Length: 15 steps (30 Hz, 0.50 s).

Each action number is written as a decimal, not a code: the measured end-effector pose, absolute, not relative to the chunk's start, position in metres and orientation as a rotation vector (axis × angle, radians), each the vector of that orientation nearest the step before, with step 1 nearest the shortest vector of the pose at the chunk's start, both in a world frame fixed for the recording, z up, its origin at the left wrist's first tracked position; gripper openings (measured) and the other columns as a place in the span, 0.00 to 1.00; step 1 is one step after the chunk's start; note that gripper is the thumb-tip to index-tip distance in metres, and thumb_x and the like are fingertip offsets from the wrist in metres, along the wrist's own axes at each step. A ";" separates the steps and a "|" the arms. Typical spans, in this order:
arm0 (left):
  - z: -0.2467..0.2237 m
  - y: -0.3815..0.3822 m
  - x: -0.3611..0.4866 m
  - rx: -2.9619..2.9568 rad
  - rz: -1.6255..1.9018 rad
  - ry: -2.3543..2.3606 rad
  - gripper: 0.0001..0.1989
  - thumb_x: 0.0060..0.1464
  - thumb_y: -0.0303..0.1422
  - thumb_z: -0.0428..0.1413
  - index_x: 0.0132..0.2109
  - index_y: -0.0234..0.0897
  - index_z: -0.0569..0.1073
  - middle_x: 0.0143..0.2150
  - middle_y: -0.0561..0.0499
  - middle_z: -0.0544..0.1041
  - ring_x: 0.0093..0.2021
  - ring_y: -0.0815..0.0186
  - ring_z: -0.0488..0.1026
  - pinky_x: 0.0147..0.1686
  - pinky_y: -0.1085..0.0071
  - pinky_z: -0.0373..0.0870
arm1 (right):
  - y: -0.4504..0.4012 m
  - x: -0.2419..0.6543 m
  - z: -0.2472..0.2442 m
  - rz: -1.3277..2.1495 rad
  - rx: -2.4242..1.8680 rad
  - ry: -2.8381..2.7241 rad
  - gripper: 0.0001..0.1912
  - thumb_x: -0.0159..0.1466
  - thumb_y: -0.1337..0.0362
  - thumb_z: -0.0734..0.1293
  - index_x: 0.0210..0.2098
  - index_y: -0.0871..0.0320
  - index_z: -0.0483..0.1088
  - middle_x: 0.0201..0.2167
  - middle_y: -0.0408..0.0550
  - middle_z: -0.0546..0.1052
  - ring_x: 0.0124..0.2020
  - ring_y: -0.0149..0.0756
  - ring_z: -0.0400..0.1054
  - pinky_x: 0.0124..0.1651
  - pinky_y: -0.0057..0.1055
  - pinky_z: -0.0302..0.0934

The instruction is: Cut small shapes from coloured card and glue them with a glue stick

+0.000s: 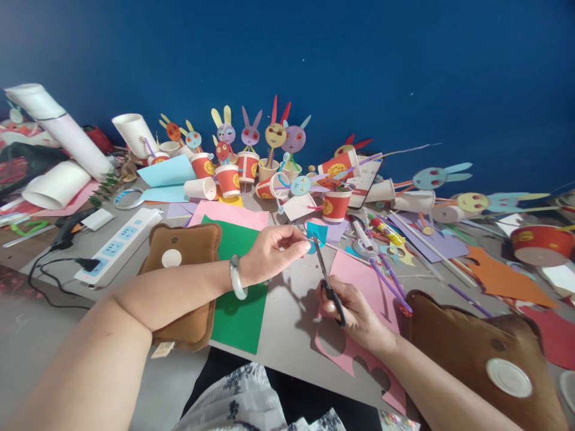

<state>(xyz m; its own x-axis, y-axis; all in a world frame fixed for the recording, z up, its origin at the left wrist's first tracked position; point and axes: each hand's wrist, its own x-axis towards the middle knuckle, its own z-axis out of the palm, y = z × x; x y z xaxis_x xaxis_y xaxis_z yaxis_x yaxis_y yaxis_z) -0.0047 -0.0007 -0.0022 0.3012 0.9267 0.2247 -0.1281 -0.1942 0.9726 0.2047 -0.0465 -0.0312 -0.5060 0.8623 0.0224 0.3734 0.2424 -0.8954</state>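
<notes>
My left hand [281,251], with a pale bangle on its wrist, pinches a small piece of blue paper [318,231] above the table. In my right hand [353,311] is a pair of scissors [324,272] with black handles, my fingers wrapped round them. The scissor blades point up and away from me and meet the blue paper. Under my left wrist lies a green sheet [240,317]. Below my right hand rests pink paper [354,281] with round pieces cut out of its edge.
Paper cups with rabbit-faced figures [227,176] line the back by the blue wall. A brown cushion [179,251] and a white power strip [119,245] are at left, another brown cushion [485,353] at right. Orange paper [507,278] and purple sticks [390,278] lie right.
</notes>
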 end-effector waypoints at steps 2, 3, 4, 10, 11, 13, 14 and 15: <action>-0.002 0.000 -0.005 1.420 1.164 0.790 0.09 0.53 0.35 0.58 0.32 0.31 0.72 0.28 0.50 0.74 0.30 0.71 0.72 0.32 0.74 0.70 | -0.047 0.205 -0.031 1.237 -1.134 -1.987 0.29 0.61 0.37 0.60 0.23 0.58 0.64 0.19 0.44 0.69 0.23 0.31 0.60 0.27 0.29 0.54; -0.002 0.000 -0.005 1.419 1.167 0.789 0.09 0.54 0.35 0.58 0.32 0.32 0.72 0.28 0.50 0.74 0.30 0.71 0.72 0.32 0.74 0.69 | -0.047 0.205 -0.031 1.253 -1.139 -1.982 0.29 0.61 0.37 0.61 0.23 0.58 0.64 0.19 0.45 0.70 0.23 0.32 0.60 0.27 0.29 0.54; -0.003 0.000 -0.005 1.420 1.170 0.787 0.10 0.54 0.35 0.58 0.32 0.32 0.72 0.28 0.50 0.74 0.30 0.71 0.71 0.32 0.75 0.69 | -0.047 0.206 -0.032 1.267 -1.144 -1.980 0.28 0.61 0.38 0.61 0.23 0.58 0.64 0.19 0.45 0.70 0.23 0.32 0.61 0.27 0.29 0.54; -0.004 0.001 -0.005 1.428 1.174 0.778 0.09 0.54 0.34 0.57 0.31 0.32 0.72 0.27 0.52 0.73 0.29 0.72 0.70 0.31 0.75 0.69 | -0.047 0.207 -0.034 1.274 -1.154 -1.974 0.29 0.60 0.37 0.61 0.23 0.58 0.65 0.20 0.46 0.71 0.23 0.32 0.61 0.27 0.29 0.54; -0.004 0.001 -0.005 1.429 1.174 0.781 0.08 0.54 0.34 0.57 0.31 0.32 0.72 0.27 0.52 0.73 0.29 0.72 0.70 0.31 0.76 0.69 | -0.047 0.207 -0.034 1.278 -1.150 -1.966 0.29 0.60 0.37 0.61 0.23 0.58 0.65 0.19 0.45 0.71 0.23 0.32 0.60 0.27 0.29 0.54; -0.004 0.002 -0.005 1.423 1.173 0.791 0.07 0.53 0.33 0.58 0.31 0.32 0.72 0.28 0.52 0.73 0.30 0.73 0.71 0.31 0.76 0.69 | -0.046 0.206 -0.034 1.293 -1.145 -1.942 0.29 0.60 0.37 0.62 0.23 0.58 0.65 0.19 0.44 0.70 0.23 0.31 0.59 0.27 0.29 0.54; -0.004 0.003 -0.005 1.413 1.169 0.797 0.07 0.53 0.33 0.58 0.31 0.32 0.72 0.28 0.52 0.74 0.30 0.73 0.71 0.32 0.76 0.69 | -0.046 0.206 -0.034 1.311 -1.140 -1.923 0.29 0.60 0.37 0.62 0.23 0.58 0.65 0.18 0.44 0.69 0.23 0.31 0.59 0.27 0.29 0.53; -0.005 0.004 -0.005 1.402 1.165 0.801 0.07 0.52 0.32 0.58 0.31 0.32 0.72 0.27 0.52 0.74 0.29 0.72 0.71 0.32 0.76 0.70 | -0.046 0.206 -0.034 1.340 -1.134 -1.902 0.29 0.60 0.37 0.62 0.23 0.58 0.64 0.19 0.43 0.68 0.22 0.30 0.58 0.27 0.29 0.53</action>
<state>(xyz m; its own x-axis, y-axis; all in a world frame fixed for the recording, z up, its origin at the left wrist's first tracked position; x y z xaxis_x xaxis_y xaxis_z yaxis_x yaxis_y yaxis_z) -0.0046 0.0037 -0.0048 0.2905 0.9329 0.2127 -0.1352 -0.1800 0.9743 0.2056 -0.0462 -0.0340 -0.4958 0.8678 -0.0336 0.3236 0.1487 -0.9344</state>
